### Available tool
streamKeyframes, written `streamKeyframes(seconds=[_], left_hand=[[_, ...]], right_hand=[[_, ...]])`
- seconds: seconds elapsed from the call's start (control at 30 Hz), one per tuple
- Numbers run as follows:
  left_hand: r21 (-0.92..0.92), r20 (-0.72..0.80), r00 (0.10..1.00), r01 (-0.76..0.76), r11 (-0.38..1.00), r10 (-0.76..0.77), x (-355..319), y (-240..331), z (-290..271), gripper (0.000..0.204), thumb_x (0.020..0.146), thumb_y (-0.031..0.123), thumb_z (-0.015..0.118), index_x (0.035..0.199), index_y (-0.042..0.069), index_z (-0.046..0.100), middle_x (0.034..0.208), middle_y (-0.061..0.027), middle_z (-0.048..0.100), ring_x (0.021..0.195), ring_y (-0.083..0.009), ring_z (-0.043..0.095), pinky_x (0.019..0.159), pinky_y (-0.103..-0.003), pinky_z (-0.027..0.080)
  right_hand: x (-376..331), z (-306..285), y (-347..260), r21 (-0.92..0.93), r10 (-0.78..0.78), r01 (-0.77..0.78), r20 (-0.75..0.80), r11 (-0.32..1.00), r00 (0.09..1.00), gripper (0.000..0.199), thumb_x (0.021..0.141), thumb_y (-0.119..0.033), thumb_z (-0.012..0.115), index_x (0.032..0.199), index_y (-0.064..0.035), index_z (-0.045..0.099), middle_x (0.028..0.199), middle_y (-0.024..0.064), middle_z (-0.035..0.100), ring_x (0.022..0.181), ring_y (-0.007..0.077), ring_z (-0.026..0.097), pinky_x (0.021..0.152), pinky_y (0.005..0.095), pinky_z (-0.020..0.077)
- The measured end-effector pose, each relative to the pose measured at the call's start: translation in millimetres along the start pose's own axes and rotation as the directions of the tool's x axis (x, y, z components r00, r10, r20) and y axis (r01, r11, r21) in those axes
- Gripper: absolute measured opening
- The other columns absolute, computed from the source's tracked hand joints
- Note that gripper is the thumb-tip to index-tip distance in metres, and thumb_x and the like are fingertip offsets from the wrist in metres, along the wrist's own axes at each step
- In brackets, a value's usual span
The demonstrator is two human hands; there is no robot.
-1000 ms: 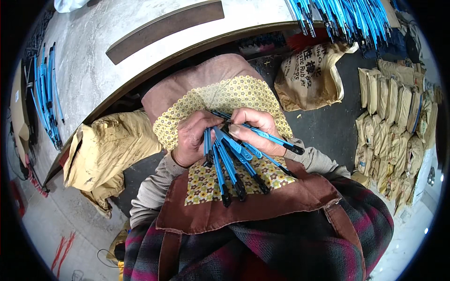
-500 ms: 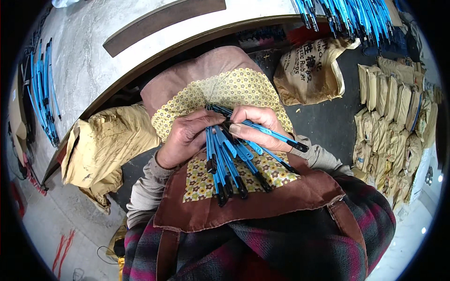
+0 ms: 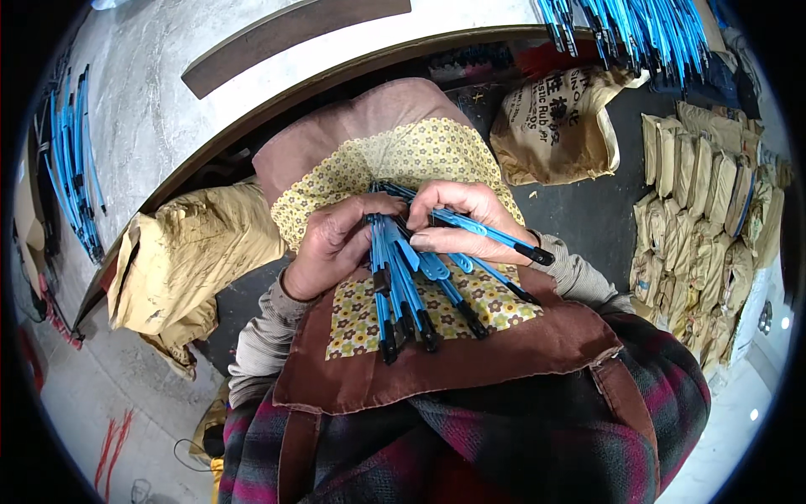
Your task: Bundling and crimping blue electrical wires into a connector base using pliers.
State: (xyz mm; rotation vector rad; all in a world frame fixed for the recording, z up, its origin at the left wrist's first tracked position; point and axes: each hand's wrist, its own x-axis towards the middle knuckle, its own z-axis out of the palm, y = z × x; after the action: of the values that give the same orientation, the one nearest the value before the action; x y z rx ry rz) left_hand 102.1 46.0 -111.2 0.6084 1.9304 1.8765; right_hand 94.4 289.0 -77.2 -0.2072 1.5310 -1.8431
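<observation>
On my lap, over a brown apron with a flowered panel point(image 3: 348, 332), lies a fanned bunch of slim blue strips with black ends point(image 3: 407, 294). My left hand point(image 3: 336, 244) is closed on the upper end of this bunch, with the thumb and forefinger near its top. My right hand point(image 3: 462, 220) pinches one blue strip point(image 3: 495, 237), whose black end points out to the right. The fingertips of both hands nearly meet over the bunch, hiding the inner ends of the strips. Some strips also extend beneath my right hand.
A pale table point(image 3: 151, 101) curves across the front, with a dark bar point(image 3: 285, 42) on it. More blue strips lie at its left point(image 3: 74, 168) and far right point(image 3: 646, 34). Paper sacks stand left point(image 3: 189, 252) and right point(image 3: 546, 134). Stacked brown packets point(image 3: 697, 202) are at far right.
My right fingers have lifted and loosened slightly around the strip, with a wider gap below the forefinger. Some strips in the bunch have shifted slightly. My left hand stays on the bunch.
</observation>
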Motion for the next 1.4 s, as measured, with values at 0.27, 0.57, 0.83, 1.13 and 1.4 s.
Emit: streamKeyframes(seconds=[0.27, 0.57, 0.83, 1.13, 1.4], left_hand=[[-0.122, 0.015, 1.000, 0.023, 0.992, -0.021, 11.9, -6.0, -10.6, 0.021, 0.091, 0.004, 0.063, 0.112, 0.000, 0.065, 0.112, -0.0130, 0.067, 0.099, -0.0235, 0.064, 0.089, -0.033, 0.049], [-0.330, 0.016, 0.994, 0.106, 0.938, -0.107, 13.8, -21.9, -14.4, 0.018, 0.090, 0.005, 0.067, 0.107, 0.002, 0.067, 0.106, -0.0089, 0.066, 0.097, -0.0193, 0.061, 0.089, -0.031, 0.047], [-0.405, 0.085, 0.996, 0.062, 0.912, -0.030, 11.1, -21.5, -18.3, 0.015, 0.087, 0.008, 0.072, 0.101, 0.003, 0.068, 0.101, -0.0095, 0.065, 0.094, -0.0192, 0.059, 0.088, -0.031, 0.046], [-0.378, 0.027, 1.000, 0.009, 0.926, 0.001, 8.3, -14.6, -12.8, 0.016, 0.085, 0.007, 0.073, 0.099, 0.002, 0.067, 0.100, -0.0104, 0.065, 0.092, -0.0205, 0.058, 0.088, -0.033, 0.045], [-0.385, -0.132, 0.989, 0.017, 0.923, -0.073, 6.7, -9.1, -8.3, 0.016, 0.083, 0.002, 0.070, 0.099, 0.002, 0.066, 0.102, -0.0107, 0.065, 0.093, -0.0198, 0.058, 0.088, -0.032, 0.044]], right_hand=[[10.6, -8.1, -3.0, -0.032, -0.012, 0.015, 0.089, 0.999, 0.996, 0.019, 0.083, 0.000, 0.074, 0.100, -0.0023, 0.065, 0.096, 0.0034, 0.065, 0.083, 0.0099, 0.059, 0.076, 0.0230, 0.0473], [16.2, -12.1, 2.7, 0.014, -0.181, 0.181, 0.093, 0.983, 0.979, 0.028, 0.084, -0.002, 0.072, 0.111, -0.0021, 0.063, 0.106, 0.0086, 0.067, 0.094, 0.0170, 0.064, 0.086, 0.0274, 0.0508], [16.6, -46.0, -9.8, -0.252, -0.285, 0.390, 0.366, 0.886, 0.886, 0.035, 0.090, -0.016, 0.067, 0.123, -0.0030, 0.061, 0.120, 0.0099, 0.066, 0.113, 0.0270, 0.061, 0.101, 0.0401, 0.0444], [16.8, -34.2, 3.9, -0.526, -0.390, 0.541, 0.377, 0.656, 0.840, 0.054, 0.075, -0.014, 0.072, 0.128, -0.0109, 0.060, 0.117, 0.0053, 0.064, 0.104, 0.0248, 0.059, 0.098, 0.0401, 0.0385], [29.6, -21.9, 26.9, -0.516, -0.495, 0.548, 0.252, 0.659, 0.832, 0.052, 0.075, -0.019, 0.075, 0.125, -0.0136, 0.061, 0.114, 0.0012, 0.065, 0.099, 0.0197, 0.059, 0.095, 0.0354, 0.0381]])
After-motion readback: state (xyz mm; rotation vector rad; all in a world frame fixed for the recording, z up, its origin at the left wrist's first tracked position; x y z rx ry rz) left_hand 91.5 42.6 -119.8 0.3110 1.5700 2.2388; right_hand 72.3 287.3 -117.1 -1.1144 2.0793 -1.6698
